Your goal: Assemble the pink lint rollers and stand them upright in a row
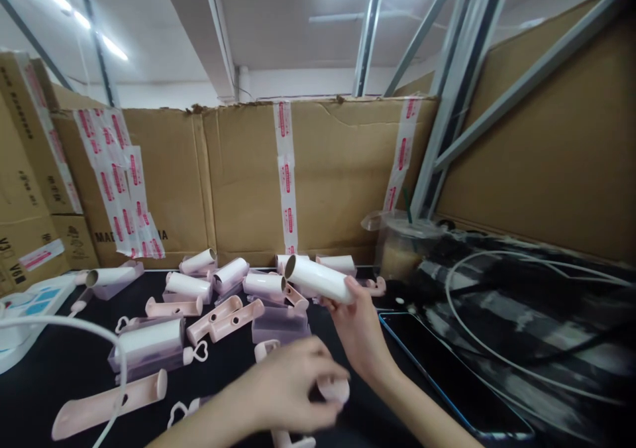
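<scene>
Held up at a tilt in my right hand (358, 325) is a white paper roll (318, 280), its hollow brown core facing left. My left hand (293, 383), smeared by motion, pinches a small pale round piece (334, 390) whose kind I cannot make out. Beneath the left wrist, a pale pink holder part (268, 350) lies partly hidden. Left of my hands are pink holder bars (237, 321) and a roll (149, 342) in a translucent purple case (171, 362), with a heart-shaped handle (200, 351) at its end.
Several white rolls (231, 273) lie along the cardboard wall (338, 169). A phone (447, 375) rests right of my right forearm, below a lidded drink cup (400, 249). White cables (450, 289) loop at the right; another cable (116, 342) arcs across the left.
</scene>
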`<move>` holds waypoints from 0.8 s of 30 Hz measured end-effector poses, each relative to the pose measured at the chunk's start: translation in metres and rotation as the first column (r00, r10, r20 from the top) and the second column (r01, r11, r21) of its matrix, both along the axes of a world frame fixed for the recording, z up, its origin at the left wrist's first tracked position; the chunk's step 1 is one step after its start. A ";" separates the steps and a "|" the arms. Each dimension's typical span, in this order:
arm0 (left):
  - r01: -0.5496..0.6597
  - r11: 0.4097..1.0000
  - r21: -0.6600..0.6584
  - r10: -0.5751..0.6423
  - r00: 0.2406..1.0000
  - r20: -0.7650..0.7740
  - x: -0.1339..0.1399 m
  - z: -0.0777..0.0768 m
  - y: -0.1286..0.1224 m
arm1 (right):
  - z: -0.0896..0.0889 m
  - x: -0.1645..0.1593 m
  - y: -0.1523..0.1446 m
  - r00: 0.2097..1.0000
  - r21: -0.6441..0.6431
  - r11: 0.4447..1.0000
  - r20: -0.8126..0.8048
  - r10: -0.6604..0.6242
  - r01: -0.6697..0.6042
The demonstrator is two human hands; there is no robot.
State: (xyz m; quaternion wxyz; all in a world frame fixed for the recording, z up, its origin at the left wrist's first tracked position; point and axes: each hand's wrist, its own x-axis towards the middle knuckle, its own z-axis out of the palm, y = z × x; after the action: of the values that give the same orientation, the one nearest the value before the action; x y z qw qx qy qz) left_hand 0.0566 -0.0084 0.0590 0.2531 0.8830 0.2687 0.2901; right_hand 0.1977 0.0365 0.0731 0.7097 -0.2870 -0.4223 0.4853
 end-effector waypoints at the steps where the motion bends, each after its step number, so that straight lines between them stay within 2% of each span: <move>1: -0.047 0.993 -0.106 0.062 0.988 0.140 -0.011 0.007 0.003 | 0.000 0.000 0.000 1.000 -0.023 1.000 -0.026 0.018 -0.018; 3: -0.099 0.936 -0.338 0.222 0.910 0.350 -0.036 0.017 0.010 | -0.002 0.000 0.001 0.995 -0.068 0.995 -0.071 0.064 -0.069; 5: -0.034 0.841 -0.540 0.338 0.812 0.475 -0.058 0.020 0.017 | -0.007 -0.002 0.001 0.990 -0.093 0.987 -0.064 0.122 -0.128; 7: 0.086 0.760 -0.644 0.397 0.723 0.566 -0.074 0.015 0.022 | -0.014 -0.005 -0.001 0.984 -0.106 0.979 0.033 0.178 -0.173; 9: 0.154 0.724 -0.673 0.427 0.666 0.612 -0.081 0.005 0.026 | -0.019 -0.009 -0.002 0.962 -0.118 0.973 0.171 0.215 -0.197; 12: 0.115 0.720 -0.685 0.462 0.656 0.596 -0.082 -0.006 0.027 | -0.024 -0.011 -0.004 0.921 -0.126 0.969 0.305 0.241 -0.212; 15: 0.068 0.725 -0.685 0.479 0.665 0.573 -0.081 -0.008 0.025 | -0.025 -0.010 -0.003 0.908 -0.121 0.970 0.342 0.242 -0.213; 21: 0.169 0.701 -0.693 0.468 0.624 0.626 -0.080 -0.007 0.020 | -0.023 -0.009 -0.005 0.883 -0.087 0.968 0.398 0.249 -0.234; 24: 0.133 0.749 -0.649 0.470 0.584 0.662 -0.078 -0.016 0.021 | -0.024 -0.015 -0.010 0.868 -0.045 0.964 0.425 0.256 -0.262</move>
State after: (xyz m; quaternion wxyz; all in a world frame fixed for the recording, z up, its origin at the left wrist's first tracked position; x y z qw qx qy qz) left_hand -0.0212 0.0126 0.0434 0.5975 0.4842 0.2971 0.5658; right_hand 0.1832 0.0268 0.0492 0.5303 -0.3219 -0.6056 0.4984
